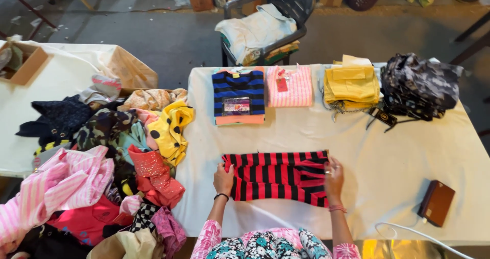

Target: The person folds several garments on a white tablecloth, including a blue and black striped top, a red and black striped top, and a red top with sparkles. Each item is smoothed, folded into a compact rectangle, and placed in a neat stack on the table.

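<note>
Both hands, left hand, right hand, fingers pressed flat on red-and-black striped garment, white table

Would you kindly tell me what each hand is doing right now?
Left hand: open, flat on the red-and-black striped garment.
Right hand: open, flat on the same garment.

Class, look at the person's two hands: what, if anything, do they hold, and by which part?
Both rest on the red-and-black striped garment: left hand pressing its left edge, right hand flat on its right edge. Neither closes a grip.
</note>
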